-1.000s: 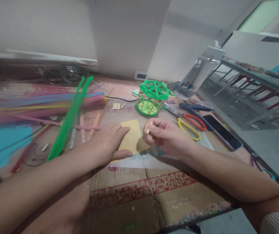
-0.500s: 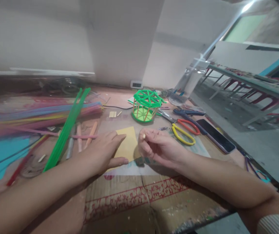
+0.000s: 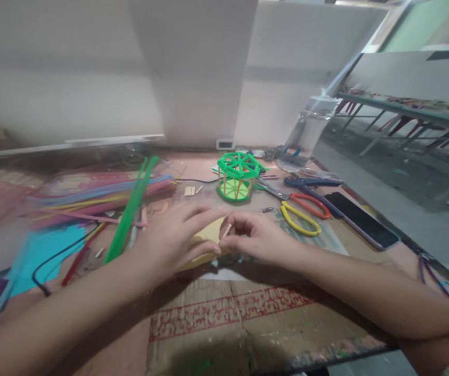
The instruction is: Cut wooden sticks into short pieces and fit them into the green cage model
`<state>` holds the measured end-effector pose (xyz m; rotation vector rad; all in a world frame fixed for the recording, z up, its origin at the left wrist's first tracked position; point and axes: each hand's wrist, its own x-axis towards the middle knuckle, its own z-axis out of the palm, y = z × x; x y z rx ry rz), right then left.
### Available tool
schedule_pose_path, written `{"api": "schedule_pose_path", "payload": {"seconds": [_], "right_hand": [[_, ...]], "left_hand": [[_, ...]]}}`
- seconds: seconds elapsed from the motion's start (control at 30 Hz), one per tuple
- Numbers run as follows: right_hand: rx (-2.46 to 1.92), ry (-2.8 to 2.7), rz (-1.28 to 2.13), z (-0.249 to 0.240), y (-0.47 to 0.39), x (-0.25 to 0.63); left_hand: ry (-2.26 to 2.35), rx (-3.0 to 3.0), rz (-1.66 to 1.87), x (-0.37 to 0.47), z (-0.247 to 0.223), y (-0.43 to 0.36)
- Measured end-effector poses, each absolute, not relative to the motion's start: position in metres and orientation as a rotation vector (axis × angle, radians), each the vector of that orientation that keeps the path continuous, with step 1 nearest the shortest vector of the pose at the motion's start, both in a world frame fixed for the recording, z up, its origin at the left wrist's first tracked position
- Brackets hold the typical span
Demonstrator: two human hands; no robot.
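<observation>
My right hand (image 3: pixel 257 236) pinches a small pale wooden stick (image 3: pixel 226 231) between thumb and fingertips. Close beside it, my left hand (image 3: pixel 185 235) has thumb and index finger apart, reaching towards the stick with nothing visible in its grip. Both hands hover at a yellow sheet (image 3: pixel 212 230), which they partly cover. Beyond them stands a small round frame (image 3: pixel 238 176) with green rims and spokes and thin brown uprights. More short pale sticks (image 3: pixel 190 191) lie just left of the frame.
Scissors (image 3: pixel 300 216) with red and yellow handles, pliers (image 3: pixel 314 183) and a phone (image 3: pixel 361 219) lie to the right. A clear bottle (image 3: pixel 306 133) stands behind. Green pipe cleaners (image 3: pixel 130 209) and coloured bundles (image 3: pixel 102 201) cover the left, near a blue sheet (image 3: pixel 47 256).
My left hand has come nearer to my right fingertips. The stick now shows lengthwise rather than end-on. The camera view has shifted, moving the table things slightly right.
</observation>
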<state>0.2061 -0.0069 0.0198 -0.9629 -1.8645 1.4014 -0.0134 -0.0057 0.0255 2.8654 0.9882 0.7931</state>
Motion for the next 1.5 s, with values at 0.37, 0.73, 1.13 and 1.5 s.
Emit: {"api": "schedule_pose_path", "payload": {"seconds": [0.37, 0.73, 1.13, 1.5], "right_hand": [[-1.086, -1.714, 1.439, -0.004, 0.016, 0.213], [-1.152, -1.753, 1.124, -0.008, 0.014, 0.213], [-1.024, -1.881, 0.859, 0.006, 0.006, 0.221], [-1.02, -1.997, 0.85, -0.016, 0.009, 0.209]], "left_hand": [[1.348, 2.708, 0.65, 0.003, 0.015, 0.01], [1.73, 2.544, 0.491, -0.035, 0.035, 0.061], [2.206, 2.209, 0.633, -0.157, 0.06, 0.021], [2.014, 2.358, 0.194, -0.114, 0.002, 0.027]]}}
